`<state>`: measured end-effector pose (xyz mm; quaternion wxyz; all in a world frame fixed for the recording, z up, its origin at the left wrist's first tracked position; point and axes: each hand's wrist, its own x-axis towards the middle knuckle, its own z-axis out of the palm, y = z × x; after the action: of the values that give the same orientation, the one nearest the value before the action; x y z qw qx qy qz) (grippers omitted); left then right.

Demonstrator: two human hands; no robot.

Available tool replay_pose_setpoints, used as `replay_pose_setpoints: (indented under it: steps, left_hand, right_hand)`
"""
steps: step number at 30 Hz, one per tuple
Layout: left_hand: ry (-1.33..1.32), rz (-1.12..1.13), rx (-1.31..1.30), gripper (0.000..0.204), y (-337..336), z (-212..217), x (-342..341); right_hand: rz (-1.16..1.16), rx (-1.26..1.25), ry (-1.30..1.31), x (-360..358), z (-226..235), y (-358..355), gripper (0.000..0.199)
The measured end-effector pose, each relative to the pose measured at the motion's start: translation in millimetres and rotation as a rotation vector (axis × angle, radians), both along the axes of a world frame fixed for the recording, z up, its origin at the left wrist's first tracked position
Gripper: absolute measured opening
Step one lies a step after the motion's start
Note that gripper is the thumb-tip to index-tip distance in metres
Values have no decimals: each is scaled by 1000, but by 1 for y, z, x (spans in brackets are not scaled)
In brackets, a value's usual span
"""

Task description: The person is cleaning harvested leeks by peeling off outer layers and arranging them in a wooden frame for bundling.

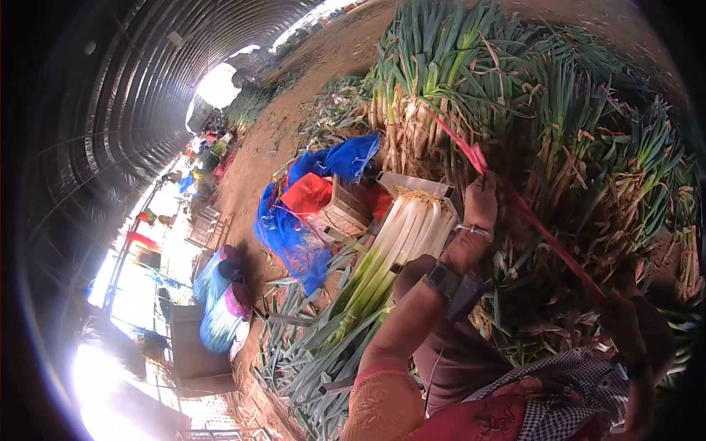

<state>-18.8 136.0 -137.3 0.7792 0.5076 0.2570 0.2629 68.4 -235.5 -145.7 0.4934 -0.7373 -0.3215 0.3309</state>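
A pink-red plastic tie strip (544, 234) stretches between my two hands, and a loose tail runs past my left hand toward the upright stalks. My left hand (482, 202) is closed on the strip, with a bracelet and a dark wrist device on that arm. Lower right, in shadow, my right hand (621, 317) grips the strip's other end. Left of my left hand lies a bundle of trimmed leeks (415, 228), white root ends against a small box-like frame (415, 184), green leaves trailing toward the lower left.
Thick stacks of upright leeks (434, 59) fill the far and right side. Beyond the bundle sit a woven crate (342, 209), red cloth (305, 192) and blue mesh sacking (294, 242). Cut leaves (287, 382) litter the ground. A stuffed bag (213, 301) stands at left.
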Motion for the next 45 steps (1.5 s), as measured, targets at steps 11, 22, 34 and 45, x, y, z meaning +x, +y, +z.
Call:
replay_pose_setpoints:
  steps: [11,22,34,45]
  left_hand:
    - [-389,-721,201,26,-184,-15,-24]
    - [-140,-819,109,18,-195,-31,-28]
    - [-44,-840,454,14,-202,-34,-24]
    - [68,-858,495,17,-200,-24,-27]
  right_hand:
    - [-471,478,54,-43,27,47,32]
    - [-310,701,289,-48,39,70,28]
    - [-405,466,51,-24,0,43,35]
    - [-359,-69,-1014,0,-50,12,67]
